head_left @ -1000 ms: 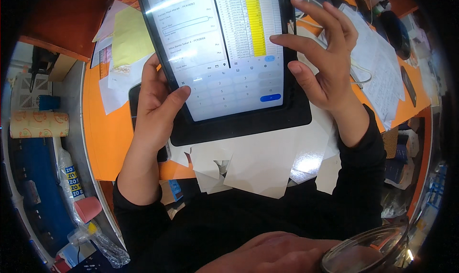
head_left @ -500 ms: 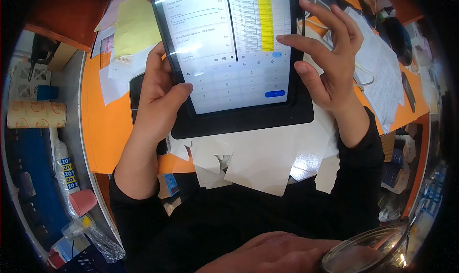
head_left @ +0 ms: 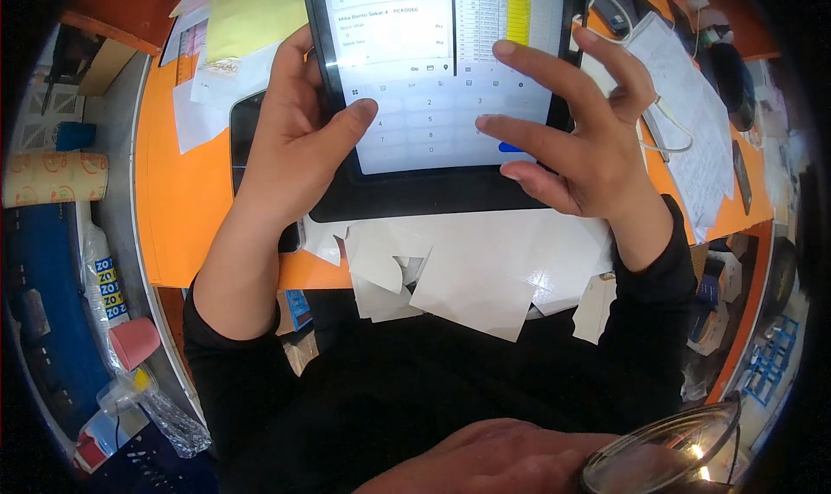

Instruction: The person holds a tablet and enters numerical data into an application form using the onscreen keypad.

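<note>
A tablet (head_left: 407,154) in a black case lies in front of me, its lit screen split between a form and a table with a yellow column, above a number keypad. My left hand (head_left: 299,144) grips its left edge, thumb on the screen's side and fingers partly hidden behind it. Over the right part of the keypad hovers my right hand (head_left: 597,139), fingers spread and holding nothing. One of its fingertips is near the keypad's right column; whether it touches the glass I cannot tell. A dark phone-like device (head_left: 245,139) lies partly under my left forearm.
Pale sheets (head_left: 476,278) lie under the tablet and overhang the near edge of the orange table (head_left: 186,234). Yellow and white papers (head_left: 255,18) are at far left. Written sheets (head_left: 692,122) and a white cable (head_left: 671,139) sit at right. A pink cup (head_left: 134,343) is at lower left.
My right hand has moved down from the table area to over the keypad. The form on the screen has scrolled up. The tablet appears higher and slightly right in the view.
</note>
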`<action>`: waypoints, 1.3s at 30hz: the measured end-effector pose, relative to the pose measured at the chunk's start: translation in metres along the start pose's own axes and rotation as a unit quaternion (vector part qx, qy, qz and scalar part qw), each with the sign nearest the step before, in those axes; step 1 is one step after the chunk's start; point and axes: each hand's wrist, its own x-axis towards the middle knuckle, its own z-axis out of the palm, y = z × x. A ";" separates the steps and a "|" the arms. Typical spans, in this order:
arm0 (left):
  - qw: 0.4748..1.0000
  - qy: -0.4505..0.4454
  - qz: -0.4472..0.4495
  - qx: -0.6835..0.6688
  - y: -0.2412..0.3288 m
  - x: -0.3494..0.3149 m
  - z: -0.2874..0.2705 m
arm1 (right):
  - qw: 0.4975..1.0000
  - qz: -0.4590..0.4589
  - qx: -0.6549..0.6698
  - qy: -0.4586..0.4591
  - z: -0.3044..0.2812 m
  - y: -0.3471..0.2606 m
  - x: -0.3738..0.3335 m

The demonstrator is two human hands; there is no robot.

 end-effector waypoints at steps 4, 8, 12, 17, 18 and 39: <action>1.000 0.008 0.005 0.026 -0.002 -0.001 0.000 | 1.000 0.013 0.008 -0.014 -0.001 0.001 0.000; 1.000 0.001 -0.006 0.025 0.000 0.000 0.000 | 0.998 -0.004 0.065 -0.020 -0.001 0.001 -0.003; 1.000 -0.006 -0.013 0.018 0.003 -0.001 0.002 | 0.999 -0.004 0.021 -0.027 0.002 -0.002 -0.002; 0.996 0.017 0.040 0.080 -0.002 -0.003 0.004 | 0.999 -0.019 0.023 -0.014 0.003 -0.001 -0.002; 0.996 0.017 0.040 0.081 -0.003 -0.003 0.004 | 0.999 -0.019 0.023 -0.013 0.004 -0.001 -0.003; 0.995 -0.024 0.022 0.089 0.002 0.000 0.001 | 0.991 -0.032 0.126 -0.028 -0.004 0.016 -0.002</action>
